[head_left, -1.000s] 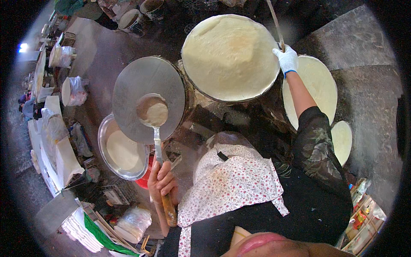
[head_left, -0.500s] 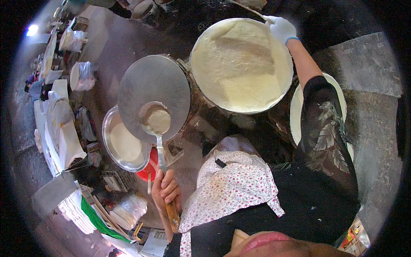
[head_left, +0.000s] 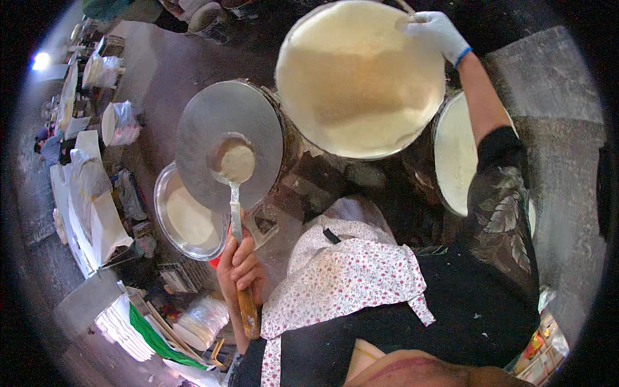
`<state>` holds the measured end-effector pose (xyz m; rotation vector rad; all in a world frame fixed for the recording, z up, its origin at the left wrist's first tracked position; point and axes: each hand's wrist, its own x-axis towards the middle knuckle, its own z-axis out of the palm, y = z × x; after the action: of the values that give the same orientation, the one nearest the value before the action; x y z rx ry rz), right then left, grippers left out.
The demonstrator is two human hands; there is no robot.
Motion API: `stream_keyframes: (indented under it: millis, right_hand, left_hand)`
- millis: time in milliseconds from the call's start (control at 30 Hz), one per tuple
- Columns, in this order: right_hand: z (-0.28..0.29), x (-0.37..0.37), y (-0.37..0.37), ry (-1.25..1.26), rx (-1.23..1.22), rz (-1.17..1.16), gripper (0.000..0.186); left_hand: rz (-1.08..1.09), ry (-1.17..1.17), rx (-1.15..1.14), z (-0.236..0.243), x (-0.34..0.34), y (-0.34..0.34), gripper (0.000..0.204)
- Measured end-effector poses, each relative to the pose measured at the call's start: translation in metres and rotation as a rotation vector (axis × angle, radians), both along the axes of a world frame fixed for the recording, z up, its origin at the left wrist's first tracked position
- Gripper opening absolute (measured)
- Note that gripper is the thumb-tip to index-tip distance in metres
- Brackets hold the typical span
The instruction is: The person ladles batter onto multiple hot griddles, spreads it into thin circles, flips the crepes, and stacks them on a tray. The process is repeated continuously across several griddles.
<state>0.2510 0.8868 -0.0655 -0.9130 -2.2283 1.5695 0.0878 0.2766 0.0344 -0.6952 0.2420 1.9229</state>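
Note:
My left hand point(head_left: 242, 261) grips a ladle's wooden handle point(head_left: 248, 309); its metal bowl point(head_left: 235, 161), with pale batter in it, is over a grey round griddle point(head_left: 213, 106). A metal basin of batter point(head_left: 190, 219) is below that griddle at left. My right hand point(head_left: 435, 35), in a white glove, is closed on a thin stick point(head_left: 407, 9) at the upper right rim of a large pale round batter sheet point(head_left: 358, 80), which appears raised at its far edge. Another pale sheet point(head_left: 451, 155) on a round griddle lies under my right arm.
Stacks of wrapped round sheets point(head_left: 119, 122) and white-covered benches point(head_left: 100, 213) line the left, with a person point(head_left: 48, 145) far off. Buckets point(head_left: 205, 22) stand at the back. A red container point(head_left: 218, 261) shows behind my left hand. Grey flooring point(head_left: 561, 193) runs along the right.
My right hand moved up toward the back and the stick tilted left. The large sheet's far edge has risen and it shows browner. My left hand still holds the ladle in nearly the same place.

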Motion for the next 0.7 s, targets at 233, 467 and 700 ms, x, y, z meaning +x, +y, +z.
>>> stream_keyframes:
  millis: [233,467,700]
  right_hand:
    - [0.185,0.155,-0.169,0.136,0.243,-0.621,0.032]
    - [0.166,0.283,-0.363,0.118,0.508,-1.604,0.037]
    - [0.16,0.36,-0.612,-0.25,0.195,-2.041,0.03]
  left_hand:
    - [-0.261,0.083,0.114,-0.019,-0.042,-0.04,0.052]
    - [-0.648,0.044,0.192,-0.029,-0.092,0.027,0.053]
    - [-1.034,0.068,0.146,0.003,-0.138,0.103,0.051]
